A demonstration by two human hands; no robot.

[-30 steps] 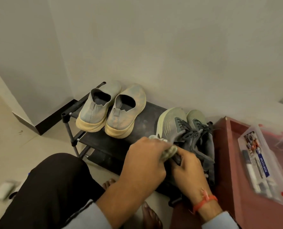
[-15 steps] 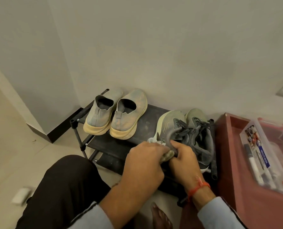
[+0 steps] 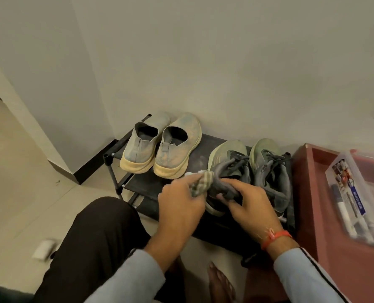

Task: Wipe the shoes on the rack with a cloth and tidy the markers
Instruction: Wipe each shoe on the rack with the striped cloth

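Marker box (image 3: 356, 193) cut off, right edge.

A red-brown table (image 3: 343, 270) stands against the pale wall (image 3: 203, 62).

The cloth (image 3: 200, 184) looks soft and checked. The slip-on shoes (image 3: 162, 145) are knit fabric with rubbery soles. The rack (image 3: 116, 171) has matt black poles. The box (image 3: 361, 193) is clear shiny plastic.
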